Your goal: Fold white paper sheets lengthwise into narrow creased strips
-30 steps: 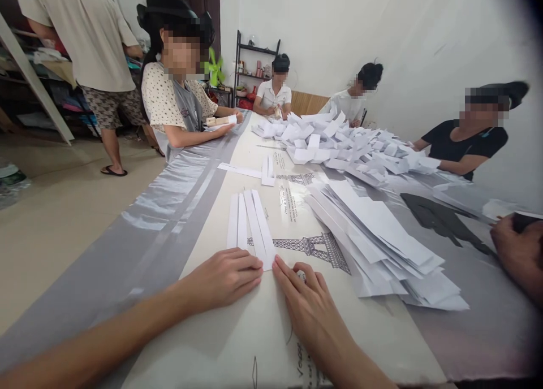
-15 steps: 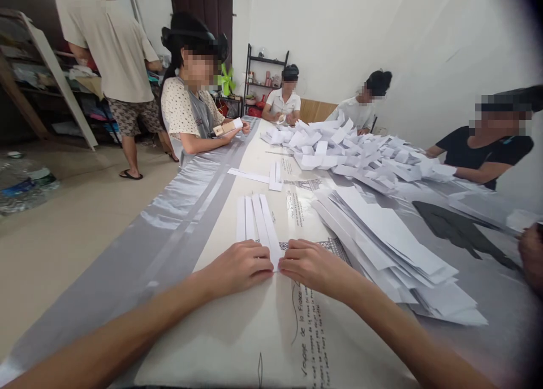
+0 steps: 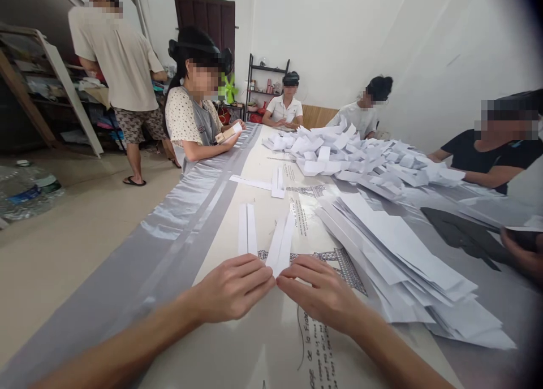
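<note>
Both hands meet at the near end of a folded white paper strip [image 3: 281, 239], low over the printed tablecloth [image 3: 229, 344]. The strip has two long panels that spread apart toward the far end. My left hand [image 3: 235, 286] pinches its near end from the left, fingers closed. From the right, the fingertips of my right hand [image 3: 322, 290] press together at the same end, almost touching my left. Just beyond my left hand lies a pair of narrow white strips [image 3: 248, 228], side by side.
A stack of long white sheets [image 3: 394, 259] lies to my right. Behind it rises a heap of folded papers [image 3: 352, 151]. Farther forward are a small folded piece [image 3: 278, 183] and a flat strip [image 3: 250, 181]. Several people sit around the table; another person [image 3: 119, 61] stands at left.
The strip in my fingers has swung to the right, away from the pair on the left, and its panels have spread. My view has tilted up slightly.
</note>
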Demonstrator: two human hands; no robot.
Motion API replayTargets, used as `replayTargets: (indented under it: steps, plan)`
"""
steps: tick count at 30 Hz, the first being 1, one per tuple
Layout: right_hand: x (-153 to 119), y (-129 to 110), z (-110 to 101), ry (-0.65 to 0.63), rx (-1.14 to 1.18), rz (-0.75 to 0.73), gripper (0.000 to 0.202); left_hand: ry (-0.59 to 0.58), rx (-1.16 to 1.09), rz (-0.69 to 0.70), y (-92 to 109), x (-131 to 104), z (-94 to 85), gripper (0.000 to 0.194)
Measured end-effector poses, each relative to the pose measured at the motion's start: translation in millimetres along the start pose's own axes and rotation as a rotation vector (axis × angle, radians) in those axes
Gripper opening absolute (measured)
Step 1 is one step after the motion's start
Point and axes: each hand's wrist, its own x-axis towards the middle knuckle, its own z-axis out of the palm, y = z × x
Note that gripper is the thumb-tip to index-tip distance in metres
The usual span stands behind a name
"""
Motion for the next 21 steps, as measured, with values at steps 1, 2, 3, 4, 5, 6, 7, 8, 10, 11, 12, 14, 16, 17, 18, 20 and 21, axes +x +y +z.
replayTargets:
  steps: [1,2,3,4,5,6,7,8,10,11,12,14,16,17,18,20,21]
  plan:
    - [0.1,-1.8,-0.1,0.013,0.020,-0.002,0.021,-0.008,-0.009,0.008,-0.6,0.8,-3.2,0.013]
    - [-0.6,-3.3,0.1,0.016,0.036,0.000,0.022,-0.023,-0.018,0.011,-1.5,1.4,-6.1,0.013]
    - [-1.8,-4.3,0.7,0.013,0.046,0.003,0.023,-0.041,-0.027,0.008,-2.5,1.8,-8.6,0.012]
    - [-3.3,-4.9,1.5,0.002,0.049,0.008,0.023,-0.057,-0.036,0.002,-3.7,2.0,-10.7,0.011]
    - [-4.8,-5.0,2.3,-0.007,0.047,0.013,0.023,-0.065,-0.044,-0.005,-4.9,2.1,-12.5,0.011]
    - [-5.9,-4.7,3.1,-0.011,0.044,0.019,0.022,-0.066,-0.052,-0.011,-6.0,2.0,-14.0,0.011]
    - [-6.5,-4.3,3.6,-0.008,0.046,0.025,0.022,-0.061,-0.062,-0.015,-7.0,1.8,-15.1,0.011]
    - [-6.5,-3.8,4.0,0.005,0.049,0.029,0.021,-0.055,-0.072,-0.011,-7.6,1.7,-16.0,0.011]
    - [-4.8,-3.2,3.7,0.028,0.054,0.031,0.018,-0.035,-0.079,0.011,-7.4,1.7,-17.1,0.011]
    - [-3.6,-3.2,3.1,0.030,0.050,0.027,0.017,-0.027,-0.070,0.023,-6.8,1.9,-17.4,0.011]
    - [-2.5,-3.3,2.3,0.025,0.040,0.021,0.016,-0.021,-0.054,0.034,-5.9,2.1,-17.5,0.012]
    - [-1.4,-3.8,0.5,0.002,0.004,0.011,0.018,-0.018,-0.017,0.041,-4.4,2.2,-17.5,0.011]
    - [-2.2,-4.1,-0.8,-0.014,-0.033,0.009,0.021,-0.011,-0.005,0.029,-4.3,1.7,-17.2,0.009]
    - [-3.1,-4.1,-1.0,-0.011,-0.047,0.008,0.022,-0.002,-0.010,0.022,-4.8,1.0,-17.0,0.009]
    - [-3.9,-4.2,-1.0,-0.005,-0.055,0.002,0.023,0.009,-0.019,0.015,-5.5,0.2,-16.7,0.009]
    - [-5.0,-4.6,0.0,0.016,-0.053,-0.016,0.024,0.025,-0.045,0.004,-6.9,-1.8,-15.7,0.008]
    - [-5.0,-5.2,0.9,0.026,-0.045,-0.023,0.024,0.027,-0.058,0.004,-7.2,-2.8,-14.9,0.008]
